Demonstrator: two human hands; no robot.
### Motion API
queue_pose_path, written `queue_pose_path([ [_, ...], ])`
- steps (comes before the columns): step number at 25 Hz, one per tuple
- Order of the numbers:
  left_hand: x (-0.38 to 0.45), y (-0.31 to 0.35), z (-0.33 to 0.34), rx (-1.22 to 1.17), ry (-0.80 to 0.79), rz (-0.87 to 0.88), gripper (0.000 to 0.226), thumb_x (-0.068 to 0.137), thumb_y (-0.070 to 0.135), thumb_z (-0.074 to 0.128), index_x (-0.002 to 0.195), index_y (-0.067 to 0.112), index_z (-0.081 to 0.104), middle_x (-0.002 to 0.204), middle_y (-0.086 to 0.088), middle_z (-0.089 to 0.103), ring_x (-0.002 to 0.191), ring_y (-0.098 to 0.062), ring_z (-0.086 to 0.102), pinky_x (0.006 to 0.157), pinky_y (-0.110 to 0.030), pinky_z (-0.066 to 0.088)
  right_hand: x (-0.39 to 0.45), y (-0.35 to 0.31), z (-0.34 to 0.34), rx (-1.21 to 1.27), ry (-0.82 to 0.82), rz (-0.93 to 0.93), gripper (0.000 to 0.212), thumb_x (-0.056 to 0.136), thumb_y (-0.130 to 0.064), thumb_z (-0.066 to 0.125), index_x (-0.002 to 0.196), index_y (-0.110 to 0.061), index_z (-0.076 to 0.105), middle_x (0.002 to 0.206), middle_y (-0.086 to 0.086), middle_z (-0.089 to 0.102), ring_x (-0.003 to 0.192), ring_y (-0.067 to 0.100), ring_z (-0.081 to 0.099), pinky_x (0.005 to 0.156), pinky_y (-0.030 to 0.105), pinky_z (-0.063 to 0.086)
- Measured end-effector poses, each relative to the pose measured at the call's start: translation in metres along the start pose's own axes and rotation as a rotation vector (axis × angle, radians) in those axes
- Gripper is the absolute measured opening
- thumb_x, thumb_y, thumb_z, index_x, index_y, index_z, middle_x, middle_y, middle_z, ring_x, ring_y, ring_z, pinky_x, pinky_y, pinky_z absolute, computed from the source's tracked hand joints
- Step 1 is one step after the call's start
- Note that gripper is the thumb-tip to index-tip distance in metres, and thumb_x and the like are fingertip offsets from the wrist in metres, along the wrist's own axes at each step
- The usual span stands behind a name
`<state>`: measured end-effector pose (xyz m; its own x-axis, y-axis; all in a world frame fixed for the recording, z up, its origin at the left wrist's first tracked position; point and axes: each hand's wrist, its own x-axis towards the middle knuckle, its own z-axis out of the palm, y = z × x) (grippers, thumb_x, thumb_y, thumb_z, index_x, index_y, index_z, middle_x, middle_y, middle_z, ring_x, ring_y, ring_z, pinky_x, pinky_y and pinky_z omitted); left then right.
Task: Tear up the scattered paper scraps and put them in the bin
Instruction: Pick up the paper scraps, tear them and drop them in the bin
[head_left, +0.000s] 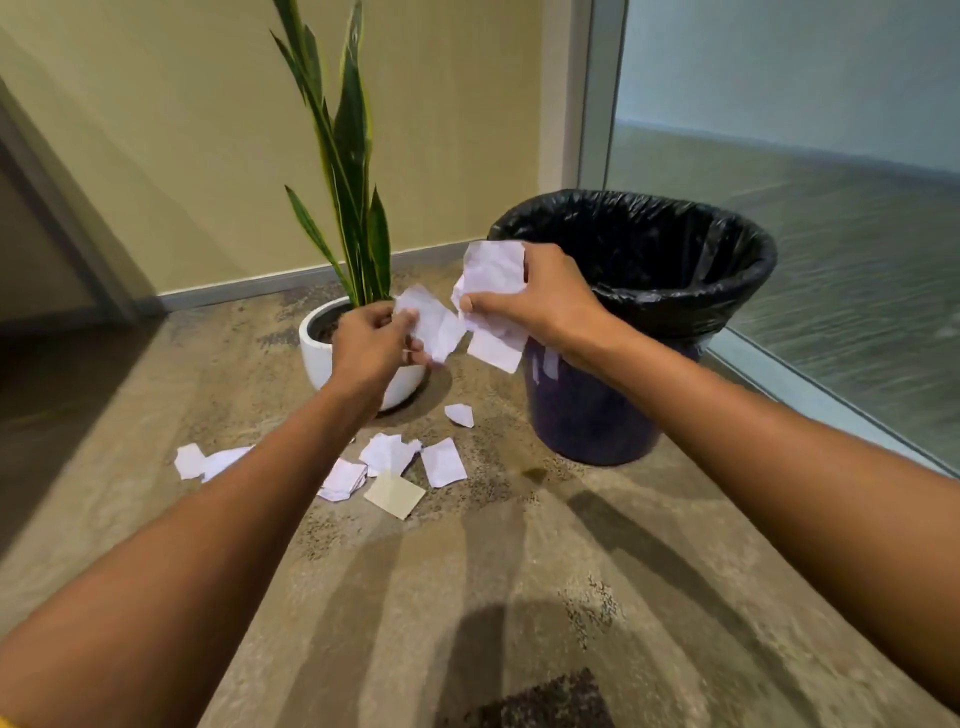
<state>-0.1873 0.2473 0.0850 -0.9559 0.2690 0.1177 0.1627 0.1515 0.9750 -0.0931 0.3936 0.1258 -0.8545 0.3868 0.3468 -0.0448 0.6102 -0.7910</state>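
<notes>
Both arms reach forward at chest height. My left hand (370, 344) pinches a crumpled white paper piece (435, 322). Just to its right, my right hand (540, 296) grips a larger white paper piece (493, 275) at the near rim of the bin; the two pieces are separated by a small gap. The dark bin (587, 415) with a black liner (727, 306) stands at the right, its mouth open. Several white paper scraps (441, 462) and one beige square (395, 493) lie on the floor below my hands.
A white pot (317, 358) with a tall green-leaved plant (353, 171) stands left of the bin, against a beige wall. A glass partition (831, 260) runs along the right behind the bin. The floor is mottled brown carpet.
</notes>
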Motion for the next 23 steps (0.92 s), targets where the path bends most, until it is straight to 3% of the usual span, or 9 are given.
queue_pose_path([
  [2,0.002,0.032,0.022,-0.174,0.025,0.032,0.011,0.096,0.011,0.049,0.099,0.004,0.058,0.063,-0.008,0.055,0.049,-0.013,0.060,0.058,-0.023,0.059,0.015,-0.009,-0.023,-0.058,0.142,-0.053,0.043,0.075,-0.031,0.078,0.106,-0.004,0.067,0.104,0.012,0.070,0.097,0.024,0.064,0.081,0.037,0.050],
  [5,-0.003,0.066,0.056,-0.341,-0.014,0.013,0.012,0.097,0.009,0.046,0.101,0.000,0.053,0.063,-0.008,0.055,0.041,-0.006,0.062,0.069,-0.030,0.058,0.038,0.001,-0.046,-0.127,0.310,0.000,0.043,0.079,-0.030,0.073,0.112,-0.003,0.064,0.112,0.015,0.068,0.106,0.030,0.063,0.081,0.035,0.048],
  [8,-0.008,0.084,0.081,-0.288,-0.111,-0.003,0.022,0.097,0.007,0.045,0.112,-0.007,0.052,0.070,-0.008,0.057,0.057,-0.011,0.063,0.069,-0.024,0.057,0.049,0.021,-0.053,-0.238,0.415,0.089,0.035,0.082,-0.028,0.067,0.110,-0.008,0.064,0.113,0.015,0.068,0.109,0.034,0.060,0.078,0.033,0.044],
  [12,-0.012,0.086,0.093,-0.204,-0.196,0.015,0.043,0.091,0.002,0.055,0.131,-0.010,0.044,0.097,-0.013,0.061,0.089,-0.022,0.062,0.093,-0.037,0.054,0.056,0.035,-0.056,-0.283,0.397,0.160,0.036,0.083,-0.031,0.067,0.114,-0.014,0.061,0.117,0.010,0.066,0.113,0.031,0.058,0.088,0.036,0.047],
  [16,-0.014,0.083,0.091,-0.157,-0.227,0.023,0.049,0.089,-0.005,0.054,0.136,-0.005,0.042,0.122,-0.017,0.056,0.112,-0.029,0.059,0.097,-0.034,0.051,0.057,0.038,-0.058,-0.263,0.376,0.185,0.029,0.081,-0.030,0.071,0.107,-0.021,0.063,0.108,0.001,0.068,0.105,0.022,0.061,0.087,0.034,0.049],
  [20,-0.015,0.082,0.082,-0.155,-0.220,0.038,0.043,0.088,-0.009,0.052,0.131,-0.003,0.050,0.126,-0.018,0.055,0.110,-0.027,0.059,0.097,-0.036,0.052,0.051,0.027,-0.050,-0.227,0.361,0.113,0.019,0.082,-0.025,0.070,0.101,-0.022,0.065,0.098,-0.003,0.067,0.100,0.018,0.063,0.086,0.030,0.049],
  [23,-0.013,0.075,0.067,-0.182,-0.208,0.039,0.039,0.087,-0.011,0.051,0.125,-0.004,0.054,0.116,-0.018,0.060,0.104,-0.028,0.062,0.088,-0.035,0.056,0.044,0.007,-0.030,-0.194,0.333,-0.047,0.013,0.082,-0.021,0.068,0.095,-0.020,0.067,0.089,-0.005,0.064,0.089,0.015,0.064,0.084,0.034,0.054],
])
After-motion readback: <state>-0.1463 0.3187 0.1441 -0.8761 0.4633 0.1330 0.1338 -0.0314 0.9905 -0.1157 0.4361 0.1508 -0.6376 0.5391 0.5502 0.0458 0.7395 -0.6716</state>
